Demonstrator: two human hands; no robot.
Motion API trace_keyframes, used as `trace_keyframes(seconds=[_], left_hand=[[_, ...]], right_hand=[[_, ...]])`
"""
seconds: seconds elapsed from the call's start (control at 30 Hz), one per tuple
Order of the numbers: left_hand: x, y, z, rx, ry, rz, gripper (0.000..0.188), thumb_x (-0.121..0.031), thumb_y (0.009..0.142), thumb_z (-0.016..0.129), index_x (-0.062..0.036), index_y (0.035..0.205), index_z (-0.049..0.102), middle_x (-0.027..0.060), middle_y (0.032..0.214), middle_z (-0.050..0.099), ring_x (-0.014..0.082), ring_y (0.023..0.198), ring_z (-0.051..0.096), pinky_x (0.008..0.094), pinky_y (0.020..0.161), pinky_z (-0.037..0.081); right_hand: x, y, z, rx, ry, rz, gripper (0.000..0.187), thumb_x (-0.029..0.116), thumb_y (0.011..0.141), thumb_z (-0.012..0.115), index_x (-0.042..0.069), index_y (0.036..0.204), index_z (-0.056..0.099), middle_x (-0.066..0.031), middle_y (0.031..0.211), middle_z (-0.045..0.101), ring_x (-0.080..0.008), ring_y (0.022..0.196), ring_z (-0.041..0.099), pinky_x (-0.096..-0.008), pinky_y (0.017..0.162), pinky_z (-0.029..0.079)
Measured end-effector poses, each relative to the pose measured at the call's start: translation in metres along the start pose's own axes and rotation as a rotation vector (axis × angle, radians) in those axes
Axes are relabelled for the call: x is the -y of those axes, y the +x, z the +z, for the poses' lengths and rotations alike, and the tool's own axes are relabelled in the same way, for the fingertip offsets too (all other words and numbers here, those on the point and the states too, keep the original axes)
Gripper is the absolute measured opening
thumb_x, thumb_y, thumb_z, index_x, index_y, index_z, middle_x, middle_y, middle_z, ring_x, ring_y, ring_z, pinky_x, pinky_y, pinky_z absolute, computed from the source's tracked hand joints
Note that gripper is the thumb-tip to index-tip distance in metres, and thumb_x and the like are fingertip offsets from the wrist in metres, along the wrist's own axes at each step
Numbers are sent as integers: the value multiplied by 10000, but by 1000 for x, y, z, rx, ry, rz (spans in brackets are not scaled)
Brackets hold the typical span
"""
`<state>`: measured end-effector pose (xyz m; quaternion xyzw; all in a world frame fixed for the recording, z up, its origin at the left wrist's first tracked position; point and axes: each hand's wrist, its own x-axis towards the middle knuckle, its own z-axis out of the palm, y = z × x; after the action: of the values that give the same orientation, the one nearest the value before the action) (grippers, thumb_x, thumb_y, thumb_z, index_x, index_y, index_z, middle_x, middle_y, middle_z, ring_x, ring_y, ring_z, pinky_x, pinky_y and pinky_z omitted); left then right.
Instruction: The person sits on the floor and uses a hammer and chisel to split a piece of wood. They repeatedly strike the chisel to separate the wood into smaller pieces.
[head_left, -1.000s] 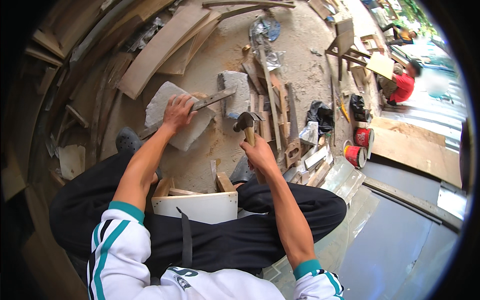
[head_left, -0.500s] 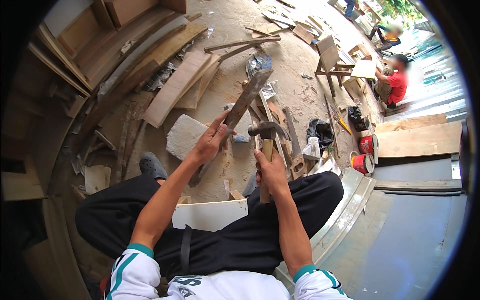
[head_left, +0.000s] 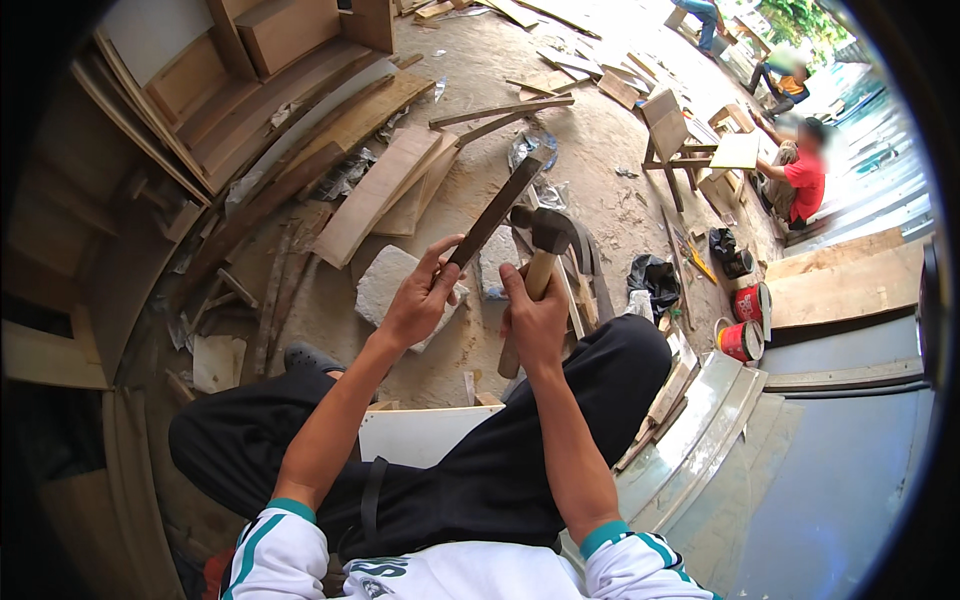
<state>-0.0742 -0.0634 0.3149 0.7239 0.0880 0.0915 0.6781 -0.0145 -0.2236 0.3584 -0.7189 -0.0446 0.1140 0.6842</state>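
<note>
Above dusty ground (head_left: 615, 235), left hand (head_left: 415, 305) grips a dark strip (head_left: 497, 211), slanted. Right hand (head_left: 537, 318) grasps a hammer (head_left: 549, 236), head uppermost.

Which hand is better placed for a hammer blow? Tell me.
Likely the right hand: it grips the hammer by its handle, while the left hand holds a dark strip.

Dark green lettering (head_left: 380, 568) is running across the chest of the white shirt (head_left: 470, 570), towards seven o'clock, with a small dark emblem (head_left: 375, 588) sitting just below it at the picture's lower edge. At three o'clock, two red cans are carrying pale printed lettering: the nearer can (head_left: 740, 341) and, just beyond it, the farther can (head_left: 751, 302). Both prints are appearing small.
</note>
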Motion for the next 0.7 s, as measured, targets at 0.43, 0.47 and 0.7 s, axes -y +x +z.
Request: trace_keyframes(seconds=[0.43, 0.47, 0.7], left_hand=[[-4, -3, -3, 31, -7, -174, 487, -343, 1025, 554, -57, 1404, 443, 53, 902, 644, 97, 642, 601, 256, 552, 498], [-8, -3, -4, 23, -14, -182, 488, -351, 1022, 559, -58, 1397, 453, 47, 889, 644, 93, 623, 595, 256, 540, 492], [-15, -2, -29, -48, 103, -96, 394, -312, 1025, 557, -90, 1350, 548, 37, 926, 664, 74, 586, 573, 229, 522, 476]], right_hand=[[-25, 33, 33, 80, 380, 109, 342, 235, 896, 757, 13, 982, 512, -89, 797, 619, -108, 431, 511, -271, 366, 420], [-25, 33, 33, 92, 407, 115, 328, 240, 909, 742, 12, 980, 516, -86, 787, 616, -108, 429, 511, -273, 366, 422], [25, 23, -9, 225, -24, 239, 332, 278, 910, 732, -11, 1017, 609, -17, 657, 547, -99, 449, 545, -268, 378, 433]])
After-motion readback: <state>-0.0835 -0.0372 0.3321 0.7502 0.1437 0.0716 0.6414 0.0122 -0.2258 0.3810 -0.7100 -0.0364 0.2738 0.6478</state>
